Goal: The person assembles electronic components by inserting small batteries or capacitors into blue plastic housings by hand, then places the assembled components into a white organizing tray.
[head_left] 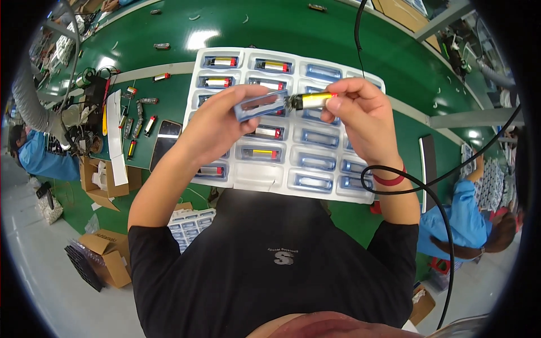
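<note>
My left hand (217,117) grips a translucent blue plastic shell (261,106), tilted above the tray. Pinched in my right hand (369,118) is a small battery assembly (313,101) with a silver and yellow wrap, a red end and a dark end. The dark end points at the shell's right end; whether the two touch I cannot tell. Beneath both hands lies a white moulded tray (259,174). Its left compartments hold blue shells with battery assemblies (262,153) inside, while the right ones hold hollow blue shells (319,137). My hands cover some middle compartments.
Left of the tray are a phone (167,138) and several loose battery assemblies (149,125). A black cable (437,191) loops past my right wrist. Co-workers in blue sit at left (48,155) and right (456,219). Behind the tray runs a green work surface (282,28).
</note>
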Action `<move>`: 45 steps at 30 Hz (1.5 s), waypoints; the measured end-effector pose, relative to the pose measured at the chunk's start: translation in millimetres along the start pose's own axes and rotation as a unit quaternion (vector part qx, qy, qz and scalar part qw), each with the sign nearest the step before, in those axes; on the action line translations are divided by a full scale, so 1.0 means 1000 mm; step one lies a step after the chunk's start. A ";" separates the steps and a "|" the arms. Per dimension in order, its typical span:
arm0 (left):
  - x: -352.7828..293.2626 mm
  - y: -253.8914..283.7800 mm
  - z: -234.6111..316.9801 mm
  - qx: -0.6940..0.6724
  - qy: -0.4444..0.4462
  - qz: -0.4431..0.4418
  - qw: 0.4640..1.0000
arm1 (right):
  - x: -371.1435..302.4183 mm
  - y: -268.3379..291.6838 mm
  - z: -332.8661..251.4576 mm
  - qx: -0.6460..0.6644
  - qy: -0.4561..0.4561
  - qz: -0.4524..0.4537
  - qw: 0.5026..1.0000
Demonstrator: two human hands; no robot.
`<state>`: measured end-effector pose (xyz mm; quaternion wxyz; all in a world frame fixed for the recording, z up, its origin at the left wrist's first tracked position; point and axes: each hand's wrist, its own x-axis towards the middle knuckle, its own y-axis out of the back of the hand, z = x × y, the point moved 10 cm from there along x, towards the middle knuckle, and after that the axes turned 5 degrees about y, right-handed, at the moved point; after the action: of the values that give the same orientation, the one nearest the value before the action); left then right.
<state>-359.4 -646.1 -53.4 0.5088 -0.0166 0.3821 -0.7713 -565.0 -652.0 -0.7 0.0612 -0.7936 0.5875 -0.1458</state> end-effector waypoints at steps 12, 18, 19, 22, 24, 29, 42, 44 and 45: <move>0.019 -0.038 -0.013 0.030 -0.025 -0.101 0.994 | 0.000 -0.007 0.018 -0.144 0.015 0.027 0.989; 0.023 -0.033 -0.015 0.033 -0.021 -0.086 0.995 | 0.002 -0.007 0.018 -0.200 0.005 0.027 0.979; 0.023 -0.034 -0.016 0.033 -0.021 -0.086 0.996 | 0.002 -0.007 0.019 -0.200 0.005 0.027 0.979; 0.022 -0.036 -0.016 0.047 -0.034 -0.086 0.995 | 0.000 -0.004 0.026 -0.165 -0.003 0.047 0.985; 0.021 -0.036 -0.015 0.083 -0.048 -0.076 0.993 | 0.001 -0.004 0.019 -0.216 0.052 0.055 0.973; 0.018 -0.041 -0.009 0.232 -0.092 -0.049 0.967 | 0.000 -0.017 -0.001 -0.304 0.166 0.066 0.936; -0.001 -0.051 0.018 0.552 -0.303 0.017 0.777 | 0.008 -0.013 0.024 -0.181 0.045 -0.042 0.982; -0.011 -0.057 0.022 0.584 -0.291 -0.004 0.758 | -0.001 -0.034 -0.002 -0.375 0.123 -0.131 0.910; -0.018 -0.063 0.020 0.611 -0.307 -0.001 0.730 | -0.008 -0.040 -0.008 -0.405 0.158 -0.135 0.890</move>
<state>-390.5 -631.3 5.6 0.4978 0.0616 -0.3480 -0.7920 -532.6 -631.9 16.2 -0.3792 -0.7880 0.4844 -0.0257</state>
